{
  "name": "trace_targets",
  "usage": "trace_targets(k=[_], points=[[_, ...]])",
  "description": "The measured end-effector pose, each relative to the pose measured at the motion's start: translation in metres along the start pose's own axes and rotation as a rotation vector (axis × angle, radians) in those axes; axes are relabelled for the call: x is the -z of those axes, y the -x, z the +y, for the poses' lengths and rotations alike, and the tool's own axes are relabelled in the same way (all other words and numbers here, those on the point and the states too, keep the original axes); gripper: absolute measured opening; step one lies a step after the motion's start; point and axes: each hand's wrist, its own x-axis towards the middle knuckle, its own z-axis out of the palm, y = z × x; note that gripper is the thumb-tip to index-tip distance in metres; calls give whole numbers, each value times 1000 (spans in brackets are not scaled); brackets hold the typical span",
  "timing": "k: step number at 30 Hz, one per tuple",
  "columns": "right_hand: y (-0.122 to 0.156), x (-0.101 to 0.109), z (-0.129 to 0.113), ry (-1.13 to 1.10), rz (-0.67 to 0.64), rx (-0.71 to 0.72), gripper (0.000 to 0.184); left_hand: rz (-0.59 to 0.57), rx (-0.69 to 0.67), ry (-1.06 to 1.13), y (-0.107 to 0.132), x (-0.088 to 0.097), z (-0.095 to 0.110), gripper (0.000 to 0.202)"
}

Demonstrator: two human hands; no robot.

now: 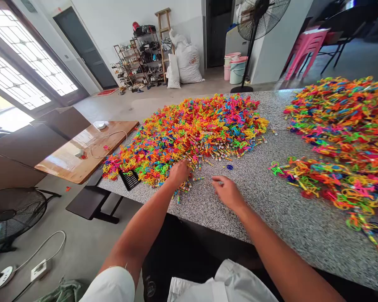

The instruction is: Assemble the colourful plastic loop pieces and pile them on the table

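On the table, the bright pile is stretched from near left to far right. It is touched by the left hand, grip hidden; the right hand is loosely curled, let go.

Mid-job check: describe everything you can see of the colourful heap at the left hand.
The colourful heap is a broad, loose mound of small, plastic-looking pieces, many looped, in yellow, orange, pink, red, green and blue. Banded stick-like pieces, some with pale ends, collect along its near right edge. It lies directly on the speckled tabletop. The left hand is at its near edge, and a black slotted tray sits against its near left end. Individual pieces blur together.
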Motion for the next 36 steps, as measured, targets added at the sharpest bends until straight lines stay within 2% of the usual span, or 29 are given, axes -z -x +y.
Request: trace_targets(k=[1, 3, 5, 7, 8, 10, 13, 15, 17, 21, 30, 33, 36], points=[[-2, -21, -6, 165, -52, 102, 22, 21, -1, 55, -1, -2, -2, 36], [-9, -51, -14, 456, -138, 205, 26, 56, 21, 253, 0, -3, -5, 37], [-17, -65, -18, 658, -212, 220, 24, 26, 37, 564, 5, -1, -9, 42], [-21, -65, -17, 724, -241, 203, 21, -46, 33, 906, 13, 3, -14, 50], [-22, -63, -15, 693, -226, 186, 19, -76, 32, 1055, 18, 5, -16, 55], [-19, -54, -9, 489, -162, 130, 17, -131, 36, 1266, 31, 7, -17, 61], [-8, -38, -4, -27, -138, 5, 21, -231, 9, 1412, 51, 6, -10, 64], [1, -29, -5, -327, -185, -60, 30, -295, -33, 1443, 61, 4, -1, 64], [10, -22, -8, -519, -203, -104, 38, -343, -74, 1437, 68, 2, 9, 66], [20, -12, -16, -687, -177, -170, 41, -386, -143, 1382, 75, 2, 22, 66], [26, 0, -18, -716, -263, -198, 39, -450, -185, 1242, 78, 5, 24, 66], [25, 3, -18, -640, -276, -167, 39, -450, -160, 1197, 78, 3, 24, 64], [26, 5, -19, -483, -243, -95, 35, -383, -136, 1102, 80, 0, 28, 57]])
